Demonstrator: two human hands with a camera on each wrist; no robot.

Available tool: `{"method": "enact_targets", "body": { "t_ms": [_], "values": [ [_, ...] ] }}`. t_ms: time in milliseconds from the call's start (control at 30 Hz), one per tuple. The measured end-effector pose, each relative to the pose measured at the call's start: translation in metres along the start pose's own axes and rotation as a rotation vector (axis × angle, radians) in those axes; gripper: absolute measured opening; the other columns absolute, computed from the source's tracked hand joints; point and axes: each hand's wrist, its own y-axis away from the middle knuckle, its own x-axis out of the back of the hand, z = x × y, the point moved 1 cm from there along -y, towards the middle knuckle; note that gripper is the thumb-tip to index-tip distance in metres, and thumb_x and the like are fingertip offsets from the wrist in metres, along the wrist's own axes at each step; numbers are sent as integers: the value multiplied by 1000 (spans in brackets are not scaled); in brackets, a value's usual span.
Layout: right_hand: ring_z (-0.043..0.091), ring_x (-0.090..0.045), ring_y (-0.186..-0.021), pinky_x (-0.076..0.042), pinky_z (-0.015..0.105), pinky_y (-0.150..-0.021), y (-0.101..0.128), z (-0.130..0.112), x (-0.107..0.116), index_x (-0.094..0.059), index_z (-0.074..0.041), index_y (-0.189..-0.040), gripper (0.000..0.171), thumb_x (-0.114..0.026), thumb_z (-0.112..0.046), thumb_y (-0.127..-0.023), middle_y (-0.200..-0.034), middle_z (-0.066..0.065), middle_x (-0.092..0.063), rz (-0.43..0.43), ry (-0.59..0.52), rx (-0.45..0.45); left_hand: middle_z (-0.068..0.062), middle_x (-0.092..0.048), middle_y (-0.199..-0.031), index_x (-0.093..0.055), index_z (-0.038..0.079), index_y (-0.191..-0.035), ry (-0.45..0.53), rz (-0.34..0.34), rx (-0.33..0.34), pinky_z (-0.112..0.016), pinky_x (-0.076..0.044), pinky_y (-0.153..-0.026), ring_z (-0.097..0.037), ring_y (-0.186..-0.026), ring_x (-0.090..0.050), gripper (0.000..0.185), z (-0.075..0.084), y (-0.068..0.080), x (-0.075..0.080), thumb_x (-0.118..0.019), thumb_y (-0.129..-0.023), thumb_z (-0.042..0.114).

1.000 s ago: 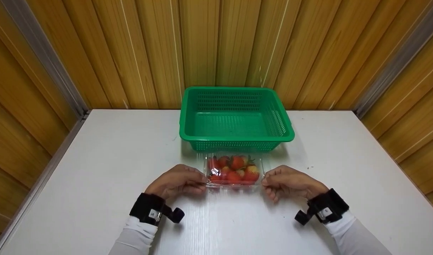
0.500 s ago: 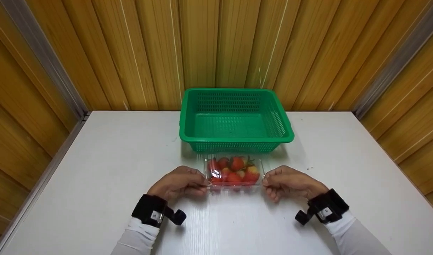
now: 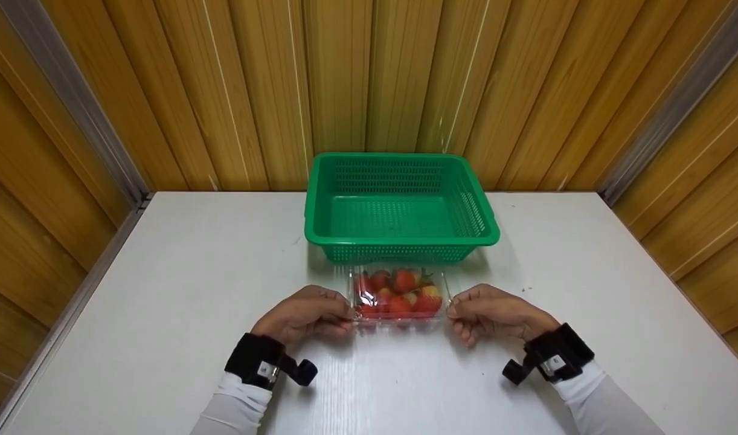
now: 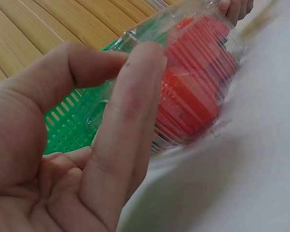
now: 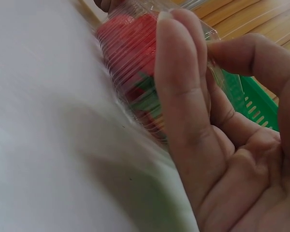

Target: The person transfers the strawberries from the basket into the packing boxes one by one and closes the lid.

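Observation:
A clear plastic clamshell box (image 3: 399, 316) sits on the white table just in front of a green basket. Red strawberries (image 3: 403, 281), some with pale yellowish patches and green leaves, show through its glossy top. My left hand (image 3: 305, 312) pinches the box's left rim between thumb and fingers. On the opposite side, my right hand (image 3: 496, 309) pinches the right rim the same way. In the left wrist view, ribbed box walls cover the strawberries (image 4: 188, 104) beyond my fingers. The right wrist view has the ribbed side (image 5: 130, 63) behind my raised fingers.
The green basket (image 3: 402, 240), with slotted walls and nothing seen inside, stands behind the box near the back wall. Wood-look panels (image 3: 399, 78) enclose the white table (image 3: 182, 260) at the back and both sides. Each wrist wears a black strap with a small camera.
My left hand has shifted slightly right along the box's edge. The right hand keeps its grip in place. The whole head view has moved a little, so the scene sits slightly lower.

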Motion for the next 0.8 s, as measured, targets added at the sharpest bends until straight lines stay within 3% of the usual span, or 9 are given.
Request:
{"method": "enact_targets", "body": {
  "t_ms": [200, 600, 700, 800],
  "values": [
    [9, -70, -71, -64, 26, -69, -1, 1, 1, -75, -7, -96, 18, -61, -10, -107, -82, 2, -72, -15, 8, 10, -12, -75, -86, -72, -1, -90, 25, -26, -4, -26, -65, -72, -15, -76, -74, 6, 0, -2, -1, -69, -95, -1],
    [11, -71, -72, -65, 29, -71, 0, 1, -2, -75, -3, -98, 17, -63, -11, -107, -83, 4, -73, -22, 14, -2, -12, -75, -87, -72, -2, -93, -15, -42, -11, -27, -65, -72, -16, -75, -74, 4, -3, 0, 3, -71, -95, 1],
    [13, -72, -70, -65, 30, -70, 3, -5, -2, -75, 1, -97, 19, -67, -14, -105, -83, 6, -73, 22, 89, -18, -14, -76, -89, -74, -1, -96, -78, -37, -19, -28, -65, -73, -17, -76, -75, 8, 0, 4, 5, -76, -95, 6],
    [16, -73, -70, -66, 34, -70, 13, -18, -4, -74, 8, -98, 29, -72, -20, -103, -83, 10, -73, 129, 243, -35, -15, -77, -89, -76, -3, -99, -194, 11, -47, -31, -66, -74, -18, -75, -75, 21, 7, 12, 9, -82, -93, 16]
  ]
}}
